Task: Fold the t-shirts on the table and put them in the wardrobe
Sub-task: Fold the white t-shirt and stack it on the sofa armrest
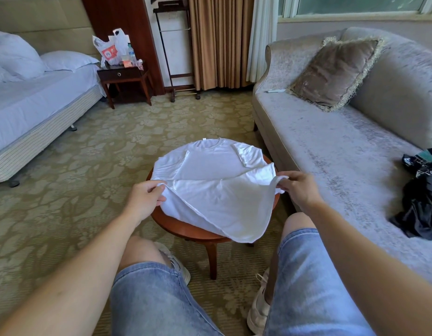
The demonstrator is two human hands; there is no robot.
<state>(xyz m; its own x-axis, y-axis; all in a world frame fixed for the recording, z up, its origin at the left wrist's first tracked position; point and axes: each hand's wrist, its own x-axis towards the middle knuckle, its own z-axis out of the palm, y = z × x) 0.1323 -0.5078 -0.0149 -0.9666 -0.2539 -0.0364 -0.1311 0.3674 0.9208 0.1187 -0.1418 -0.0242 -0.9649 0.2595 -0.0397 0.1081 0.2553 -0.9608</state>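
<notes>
White cotton t-shirt lies spread over the small round reddish wooden tabletop, collar at the far edge and right sleeve folded in over the chest. The left hand pinches the near left corner of the hem, fingers curled round the cloth, and the right hand grips the near right corner likewise. Both hold the hem raised above the tabletop, the lower cloth sagging between them. A crumpled dark garment sits on the grey velvet sofa at the right.
</notes>
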